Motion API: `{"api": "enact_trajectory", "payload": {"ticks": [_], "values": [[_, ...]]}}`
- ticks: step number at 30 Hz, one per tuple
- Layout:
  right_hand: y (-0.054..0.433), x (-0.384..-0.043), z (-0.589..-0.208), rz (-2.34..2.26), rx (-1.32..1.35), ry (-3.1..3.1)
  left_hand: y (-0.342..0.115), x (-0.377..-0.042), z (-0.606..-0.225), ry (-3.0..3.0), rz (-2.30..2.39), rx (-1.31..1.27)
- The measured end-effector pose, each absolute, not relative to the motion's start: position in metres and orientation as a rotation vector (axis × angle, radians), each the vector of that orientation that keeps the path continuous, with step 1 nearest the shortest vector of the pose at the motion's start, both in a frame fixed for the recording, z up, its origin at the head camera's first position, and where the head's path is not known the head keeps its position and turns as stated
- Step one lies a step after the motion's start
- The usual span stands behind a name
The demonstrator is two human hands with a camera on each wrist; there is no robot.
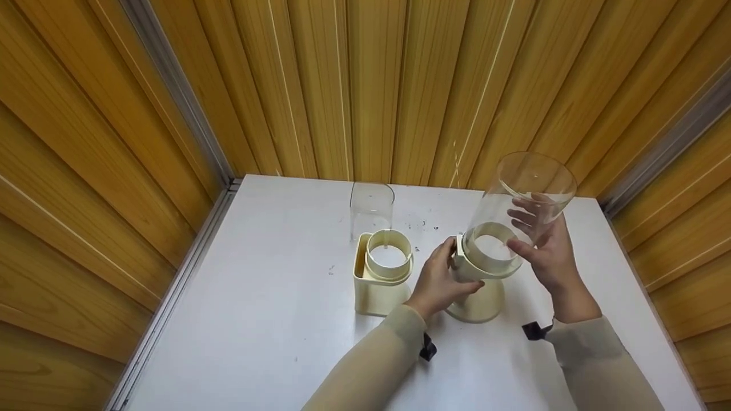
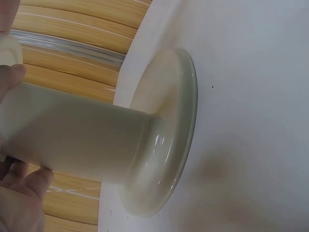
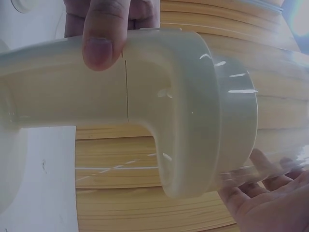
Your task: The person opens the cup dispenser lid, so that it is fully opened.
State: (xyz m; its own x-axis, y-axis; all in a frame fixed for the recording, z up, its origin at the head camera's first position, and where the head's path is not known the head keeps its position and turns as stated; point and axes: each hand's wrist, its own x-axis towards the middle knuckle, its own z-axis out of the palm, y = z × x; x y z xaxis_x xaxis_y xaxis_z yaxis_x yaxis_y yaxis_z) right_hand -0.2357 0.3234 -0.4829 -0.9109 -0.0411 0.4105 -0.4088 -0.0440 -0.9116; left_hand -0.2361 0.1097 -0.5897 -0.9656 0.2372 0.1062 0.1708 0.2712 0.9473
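My left hand grips the neck of a cream plastic stand, just below its ring-shaped top, with the thumb in front. The stand has a round flared base, which leans in the left wrist view. A tall clear cylinder sits over the stand's raised collar and tilts up to the right. My right hand holds the cylinder from the right, its thumb near the collar and the other fingers behind the clear wall. Part of the neck is hidden behind my left hand.
Left of the stand, a cream holder with a ring top stands on the white table. Behind it is a smaller clear container. Wood-look panels enclose the back and sides, with a metal rail along the left edge.
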Motion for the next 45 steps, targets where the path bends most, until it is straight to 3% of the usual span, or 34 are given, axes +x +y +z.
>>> {"api": "enact_trajectory", "payload": {"ticks": [45], "values": [[0.3247, -0.2382, -0.4768, 2.084, 0.581, -1.935, 0.1088, -0.2363, -0.5947, 2.404, 1.908, 0.437]]}}
